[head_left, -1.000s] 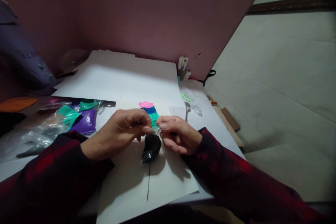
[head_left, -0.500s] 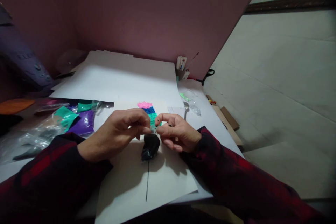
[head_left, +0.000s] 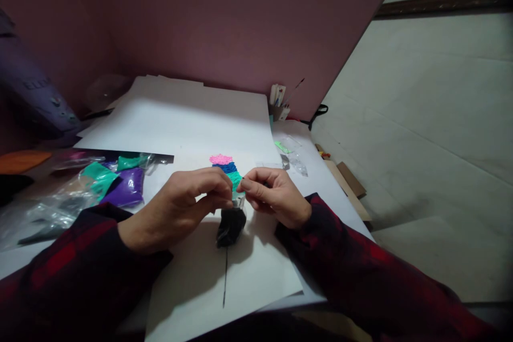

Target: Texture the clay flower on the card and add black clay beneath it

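A small clear packet of black, clay-like material (head_left: 231, 227) hangs over the white sheet (head_left: 192, 283). My left hand (head_left: 190, 200) is closed, thumb and fingers pinching the packet's clear top. Just right of it, my right hand (head_left: 276, 195) is closed with thumb and forefinger pressed together. Whatever lies between those fingertips is too small to make out. Behind the hands, textured patches of pink (head_left: 221, 159), dark blue (head_left: 224, 168) and turquoise (head_left: 236, 180) cover part of the sheet. A dark drawn line (head_left: 225, 278) runs below the packet.
Clear bags with turquoise and purple packets (head_left: 129, 187) lie to the left. Large white sheets (head_left: 192, 117) are stacked at the back near the wall. A holder with pens and brushes (head_left: 279, 101) stands at the back right, with a green scrap in plastic (head_left: 282, 147) before it.
My right hand has turned, its fingers curling in and its thumb and forefinger coming together. The black packet has shifted slightly right and down. My left hand keeps its pinch.
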`<state>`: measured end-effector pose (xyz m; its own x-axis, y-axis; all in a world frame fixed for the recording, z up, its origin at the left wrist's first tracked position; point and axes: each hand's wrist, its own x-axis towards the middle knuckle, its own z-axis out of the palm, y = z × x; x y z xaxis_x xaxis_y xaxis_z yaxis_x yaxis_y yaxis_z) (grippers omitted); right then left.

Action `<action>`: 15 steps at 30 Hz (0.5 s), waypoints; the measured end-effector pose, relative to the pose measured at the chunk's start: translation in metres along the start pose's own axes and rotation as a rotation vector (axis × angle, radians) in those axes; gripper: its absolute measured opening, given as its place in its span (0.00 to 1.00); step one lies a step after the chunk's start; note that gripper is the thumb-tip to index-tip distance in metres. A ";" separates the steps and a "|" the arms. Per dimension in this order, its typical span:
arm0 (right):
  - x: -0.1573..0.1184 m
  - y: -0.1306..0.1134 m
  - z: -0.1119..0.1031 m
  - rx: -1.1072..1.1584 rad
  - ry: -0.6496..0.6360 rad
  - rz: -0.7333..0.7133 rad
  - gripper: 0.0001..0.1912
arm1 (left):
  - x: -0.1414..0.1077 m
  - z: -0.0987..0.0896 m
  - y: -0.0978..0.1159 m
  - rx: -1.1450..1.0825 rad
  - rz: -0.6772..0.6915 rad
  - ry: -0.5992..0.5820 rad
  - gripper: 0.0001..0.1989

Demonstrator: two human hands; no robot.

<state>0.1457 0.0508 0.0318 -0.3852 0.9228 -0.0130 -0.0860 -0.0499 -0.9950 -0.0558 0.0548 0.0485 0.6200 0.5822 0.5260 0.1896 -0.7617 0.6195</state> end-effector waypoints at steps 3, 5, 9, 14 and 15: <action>-0.002 -0.003 0.001 -0.112 -0.020 -0.029 0.13 | 0.000 0.001 0.000 0.028 0.043 0.018 0.06; -0.003 -0.006 0.002 -0.182 -0.046 -0.017 0.11 | 0.000 0.002 0.000 0.059 0.076 0.030 0.06; -0.005 -0.009 -0.001 -0.246 -0.132 0.012 0.10 | -0.001 0.003 0.000 0.101 0.136 0.036 0.08; -0.006 -0.010 -0.003 -0.330 -0.211 -0.039 0.09 | -0.002 0.004 -0.001 0.097 0.127 0.029 0.09; -0.007 -0.010 -0.003 -0.359 -0.225 -0.046 0.08 | -0.003 0.005 -0.002 0.087 0.119 0.025 0.08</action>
<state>0.1515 0.0461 0.0413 -0.5824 0.8128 0.0142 0.2029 0.1622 -0.9657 -0.0541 0.0531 0.0427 0.6233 0.4921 0.6077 0.1819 -0.8471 0.4994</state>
